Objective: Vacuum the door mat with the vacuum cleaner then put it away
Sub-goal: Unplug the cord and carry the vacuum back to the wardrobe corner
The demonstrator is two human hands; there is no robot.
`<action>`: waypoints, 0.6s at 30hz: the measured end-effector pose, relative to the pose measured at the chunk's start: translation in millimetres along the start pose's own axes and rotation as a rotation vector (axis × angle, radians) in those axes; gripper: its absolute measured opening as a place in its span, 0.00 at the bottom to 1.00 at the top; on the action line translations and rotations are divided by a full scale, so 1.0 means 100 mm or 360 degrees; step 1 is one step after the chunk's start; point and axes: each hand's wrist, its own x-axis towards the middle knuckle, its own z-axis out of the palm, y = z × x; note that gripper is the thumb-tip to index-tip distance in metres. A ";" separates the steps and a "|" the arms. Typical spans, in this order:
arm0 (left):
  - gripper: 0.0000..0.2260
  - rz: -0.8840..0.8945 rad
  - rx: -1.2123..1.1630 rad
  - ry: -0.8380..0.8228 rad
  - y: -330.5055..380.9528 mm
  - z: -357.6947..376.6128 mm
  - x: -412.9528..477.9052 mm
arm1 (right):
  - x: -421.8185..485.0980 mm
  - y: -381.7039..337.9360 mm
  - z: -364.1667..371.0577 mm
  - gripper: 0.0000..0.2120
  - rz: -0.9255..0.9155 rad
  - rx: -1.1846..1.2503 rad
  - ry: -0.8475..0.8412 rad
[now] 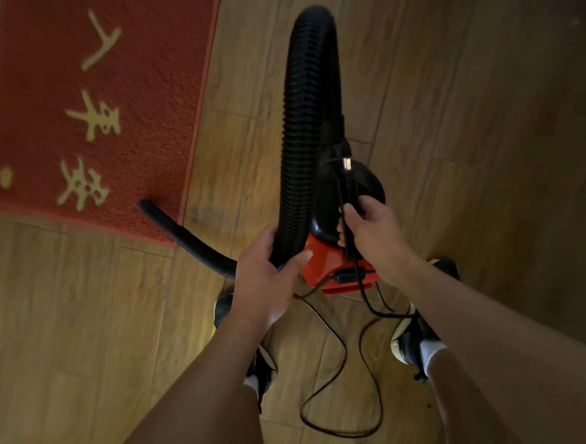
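Vacuum cleaner (335,265): compact canister type, red shell at the near end, glossy black dome beyond it, small bright metal fitting on top. Located over the wooden floor (483,107), directly ahead of the shoes and just right of the door mat's near corner; contact with the floor not determinable.

Hose (307,118): black, ribbed, thick; rising from the far end of the body in a tall arch, doubling back toward the wearer, then trailing leftward, its open end lying on the mat's near edge.

Left hand (268,281): fingers curled round the hose at its lowest bend, thumb laid across the near side, touching the red shell.

Right hand (376,232): fingers curled down over the black handle (352,197) on top of the body; cord strands running past the thumb, whether also pinched not determinable.

Cord (341,356): thin, black, leaving the rear of the red shell and hanging in loose loops down between the shoes (414,341).

Door mat (105,96): red, coarse pile, gold characters, paler border, flat on the floor at upper left
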 end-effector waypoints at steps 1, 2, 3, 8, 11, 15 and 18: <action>0.20 0.0009 0.0000 0.0015 0.06 -0.02 -0.01 | -0.04 -0.05 0.00 0.10 -0.0011 0.0016 -0.0026; 0.21 0.0025 0.0013 0.0028 0.12 -0.05 -0.03 | -0.09 -0.10 -0.01 0.10 -0.0026 0.0015 -0.0046; 0.22 0.0043 0.0026 0.0040 0.19 -0.09 -0.04 | -0.14 -0.16 -0.01 0.10 -0.0041 0.0012 -0.0058; 0.17 0.0125 0.0046 0.0067 0.56 -0.27 -0.09 | -0.39 -0.53 0.01 0.10 -0.0102 0.0035 -0.0042; 0.14 0.0132 -0.0020 0.0100 0.83 -0.38 -0.12 | -0.56 -0.78 0.05 0.10 -0.0177 0.0049 -0.0010; 0.14 0.0209 -0.0034 0.0160 1.23 -0.61 -0.21 | -0.82 -1.18 0.09 0.10 -0.0291 0.0056 0.0000; 0.15 0.0261 -0.0056 0.0197 1.51 -0.82 -0.28 | -1.04 -1.52 0.11 0.10 -0.0387 0.0031 -0.0020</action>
